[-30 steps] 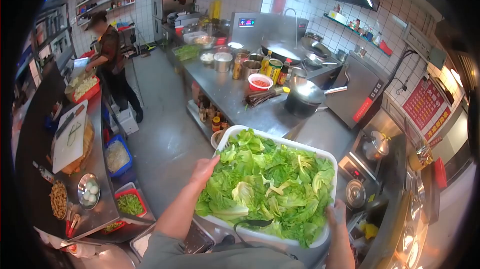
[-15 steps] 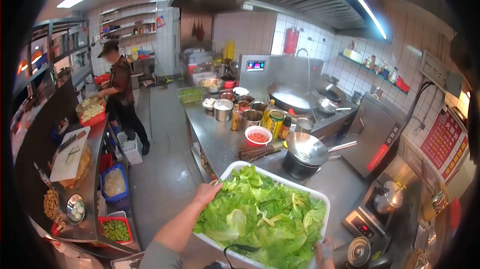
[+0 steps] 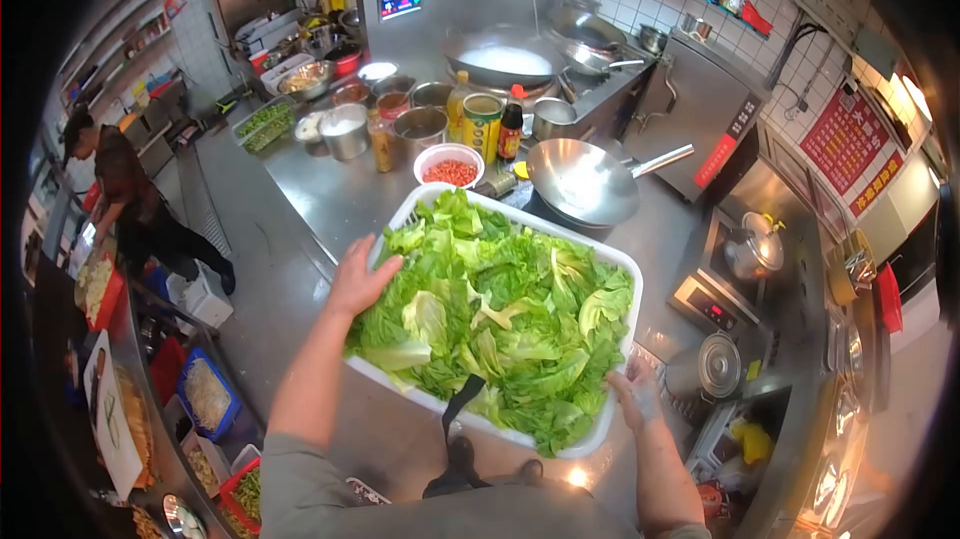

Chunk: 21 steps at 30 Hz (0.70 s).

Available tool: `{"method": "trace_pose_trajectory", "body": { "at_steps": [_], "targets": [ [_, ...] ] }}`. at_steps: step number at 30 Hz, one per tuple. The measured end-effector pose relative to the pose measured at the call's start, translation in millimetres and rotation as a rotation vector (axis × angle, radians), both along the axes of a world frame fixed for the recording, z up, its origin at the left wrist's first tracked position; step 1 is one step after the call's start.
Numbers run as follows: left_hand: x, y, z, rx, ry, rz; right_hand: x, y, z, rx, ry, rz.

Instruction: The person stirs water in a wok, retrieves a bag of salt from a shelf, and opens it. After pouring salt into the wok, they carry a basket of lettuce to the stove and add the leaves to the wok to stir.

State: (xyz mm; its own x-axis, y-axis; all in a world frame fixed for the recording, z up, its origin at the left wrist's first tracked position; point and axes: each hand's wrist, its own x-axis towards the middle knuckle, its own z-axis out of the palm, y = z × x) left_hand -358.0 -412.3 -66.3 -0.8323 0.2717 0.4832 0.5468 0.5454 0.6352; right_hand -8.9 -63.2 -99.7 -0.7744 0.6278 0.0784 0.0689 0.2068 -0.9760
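A white plastic basket heaped with torn green lettuce leaves is held out in front of my body. My left hand grips its left rim, thumb over the edge beside the leaves. On the right rim is my right hand, its fingers partly hidden by the basket's side. A dark strap dangles over the near edge. Just past the far rim stand a bowl of chopped red pieces and a steel wok with its handle to the right.
Bottles, pots and a yellow tin crowd the steel counter. Behind them a large wok steams on the stove. A lidded pot stands low at right. Another person works at the left counter, above a blue crate.
The basket has come closer to the counter and wok and sits higher in view. My view has turned right and down, so the other person appears further left.
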Motion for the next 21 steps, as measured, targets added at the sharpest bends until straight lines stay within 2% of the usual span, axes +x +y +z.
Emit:
{"method": "trace_pose_trajectory", "body": {
  "at_steps": [1,3,5,8,11,16,19,21],
  "targets": [
    [15.1,-0.7,12.8,-0.078,0.010,-0.066,4.0,-6.4,2.2,-0.009,0.012,0.016],
    [32.2,8.2,26.6,-0.191,0.021,-0.126,7.6,-38.6,27.5,0.909,0.136,-0.161],
    [33.9,21.5,26.1,-0.243,0.052,-0.103,-3.8,-76.0,65.0,0.697,-0.069,-0.026],
    [47.8,54.0,33.8,-0.380,0.137,-0.069,-46.7,-93.7,70.6,1.069,-0.185,-0.071],
    [31.7,65.2,29.0,-0.258,-0.169,-0.194,-82.9,-85.0,70.8,0.787,-0.260,0.121],
    [29.8,76.5,25.9,-0.369,-0.204,-0.126,-117.0,-87.0,55.6,0.913,-0.265,0.191],
    [34.1,80.6,35.3,-0.413,-0.236,-0.103,-113.4,-85.2,63.0,0.910,-0.383,0.249],
    [30.7,82.2,37.0,-0.415,-0.260,-0.107,-110.1,-69.2,73.9,0.839,-0.381,0.387]
  ]
}}
